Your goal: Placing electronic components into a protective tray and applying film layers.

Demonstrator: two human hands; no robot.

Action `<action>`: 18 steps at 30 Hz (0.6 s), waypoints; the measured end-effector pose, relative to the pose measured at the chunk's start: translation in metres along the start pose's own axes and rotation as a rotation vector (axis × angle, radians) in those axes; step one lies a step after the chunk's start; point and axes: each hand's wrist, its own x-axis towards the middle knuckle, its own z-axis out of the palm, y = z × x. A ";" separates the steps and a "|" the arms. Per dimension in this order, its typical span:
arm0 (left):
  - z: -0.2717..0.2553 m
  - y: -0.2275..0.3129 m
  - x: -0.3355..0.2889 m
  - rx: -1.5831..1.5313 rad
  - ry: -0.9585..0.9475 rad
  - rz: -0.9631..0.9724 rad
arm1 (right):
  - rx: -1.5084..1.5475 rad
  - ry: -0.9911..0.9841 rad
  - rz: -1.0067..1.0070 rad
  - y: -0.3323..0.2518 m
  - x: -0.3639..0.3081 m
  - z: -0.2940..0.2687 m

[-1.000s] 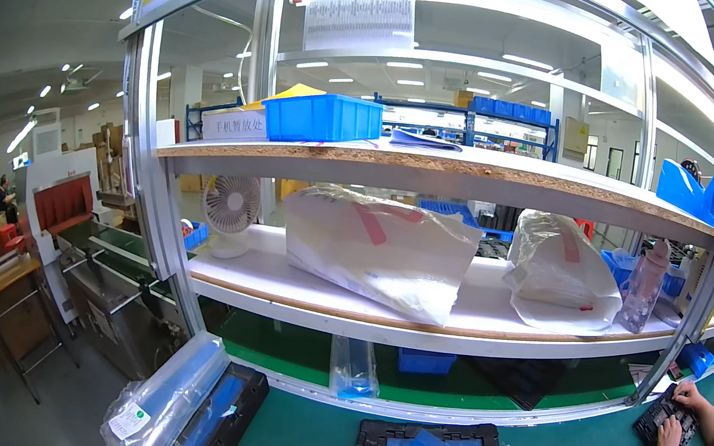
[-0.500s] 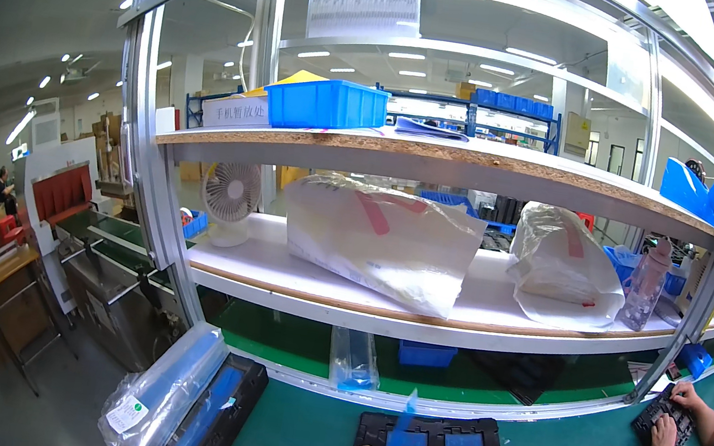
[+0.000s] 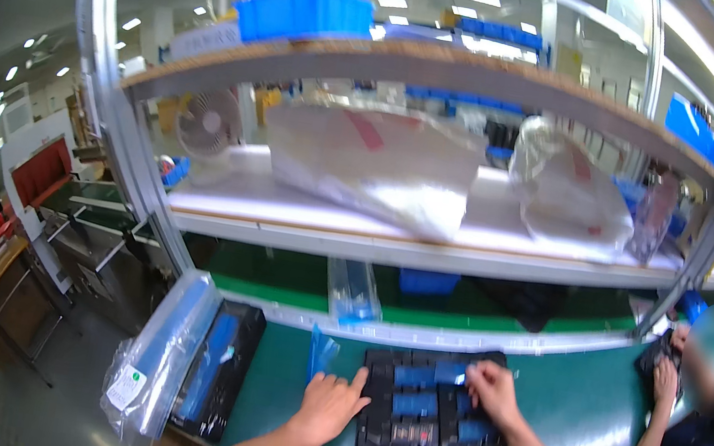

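A black tray (image 3: 375, 443) lies on the green bench before me, with several rectangular pieces covered in blue film (image 3: 413, 404) in it. One piece near its front edge, a part without blue film (image 3: 414, 433), shows a brownish, metallic face. At the tray's left edge is my left hand (image 3: 329, 411), index finger stretched toward the rim. A loose blue film strip (image 3: 321, 352) stands up from its other fingers, which are partly hidden. My right hand (image 3: 493, 393) is closed in a pinch at the right end of the tray's upper blue piece; what the fingertips hold is unclear.
Left of the tray stand a black box (image 3: 238, 371) with a blue strip inside and a clear plastic bag (image 3: 157, 359). A co-worker's hand (image 3: 666, 380) is busy at the right. Ahead, a shelf (image 3: 299, 237) carries large wrapped packages (image 3: 375, 161) and a fan.
My hands have moved apart. The left has gone to the tray's left side with the blue strip; the right is now at its upper right. My view has tilted downward.
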 end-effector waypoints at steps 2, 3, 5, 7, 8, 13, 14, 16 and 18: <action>-0.003 0.008 0.001 -0.083 -0.192 -0.012 | -0.057 -0.044 0.017 -0.014 0.007 0.000; -0.003 0.015 0.003 -0.145 -0.343 -0.026 | -0.060 -0.055 0.018 -0.015 0.011 -0.002; -0.001 0.020 0.003 -0.090 -0.339 -0.024 | -0.068 -0.081 0.007 -0.008 0.017 -0.007; 0.004 0.024 0.002 -0.050 -0.302 0.016 | -0.057 -0.114 0.004 -0.010 0.021 -0.011; 0.008 0.029 0.001 -0.064 -0.309 0.022 | -0.063 -0.108 0.019 -0.008 0.019 -0.015; 0.015 0.041 -0.007 -0.017 -0.156 0.060 | 0.034 -0.022 0.032 -0.025 0.006 -0.026; 0.014 0.041 -0.008 -0.034 -0.163 0.054 | 0.088 -0.002 0.047 -0.030 -0.002 -0.026; 0.008 0.040 -0.007 -0.042 -0.097 0.097 | 0.134 -0.036 0.090 -0.041 -0.019 -0.022; -0.001 0.040 -0.001 -0.147 -0.128 0.096 | 0.174 -0.082 0.128 -0.040 -0.034 -0.015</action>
